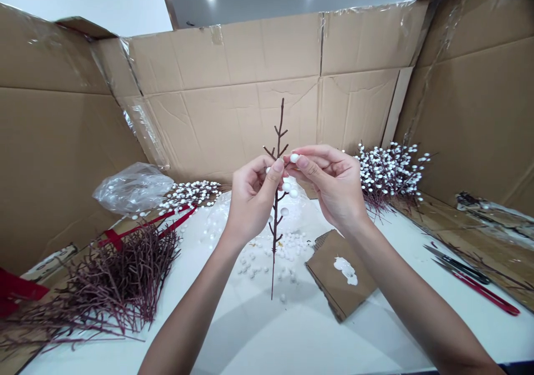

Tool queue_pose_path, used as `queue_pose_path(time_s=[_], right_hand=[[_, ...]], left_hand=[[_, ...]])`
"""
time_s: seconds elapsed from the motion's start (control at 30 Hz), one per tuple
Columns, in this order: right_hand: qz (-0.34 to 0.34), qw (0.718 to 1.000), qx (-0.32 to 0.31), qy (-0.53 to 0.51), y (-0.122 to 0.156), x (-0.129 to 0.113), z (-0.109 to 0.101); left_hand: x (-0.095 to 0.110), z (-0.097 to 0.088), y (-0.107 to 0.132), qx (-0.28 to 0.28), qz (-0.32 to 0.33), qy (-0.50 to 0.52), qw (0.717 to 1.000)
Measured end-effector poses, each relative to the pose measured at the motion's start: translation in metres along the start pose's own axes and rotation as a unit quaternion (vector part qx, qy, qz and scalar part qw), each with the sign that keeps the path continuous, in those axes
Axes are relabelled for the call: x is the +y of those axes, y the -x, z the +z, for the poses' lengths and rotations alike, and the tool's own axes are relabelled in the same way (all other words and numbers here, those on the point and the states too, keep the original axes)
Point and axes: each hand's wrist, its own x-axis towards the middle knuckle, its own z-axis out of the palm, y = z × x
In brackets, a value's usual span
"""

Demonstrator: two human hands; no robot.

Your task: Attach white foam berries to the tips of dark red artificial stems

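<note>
I hold a thin brown twig branch (278,130) upright above the white table (292,336). My left hand (252,197) is closed around its middle, with thumb and finger pinching the stem. My right hand (329,183) pinches a small white foam ball (294,157) against a side twig near the top. A few white balls (287,187) sit on lower twigs. Loose white balls (287,247) lie scattered on the table below my hands. A cardboard scrap (334,286) with a blob of white glue (347,269) lies just under my right wrist.
A heap of bare brown twigs (112,280) lies at the left. Finished branches with white balls stand at the right (390,172) and back left (189,192). A clear plastic bag (133,187), red ribbon (137,230), scissors (461,265) and a red tool (486,292) lie around. Cardboard walls (267,85) enclose the table.
</note>
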Motion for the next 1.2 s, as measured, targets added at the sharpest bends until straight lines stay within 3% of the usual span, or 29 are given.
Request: queue_pose_path(time_s=[0.57, 1.2], right_hand=[[0.025, 0.999, 0.035, 0.015, 0.003, 0.0041, 0.0034], [-0.032, 0.994, -0.032, 0.098, -0.0009, 0.0005, -0.0045]], left_hand=[[0.0048, 0.0032, 0.0045, 0.043, 0.014, -0.061, 0.997], [0.0012, 0.0007, 0.0025, 0.028, 0.006, -0.078, 0.997]])
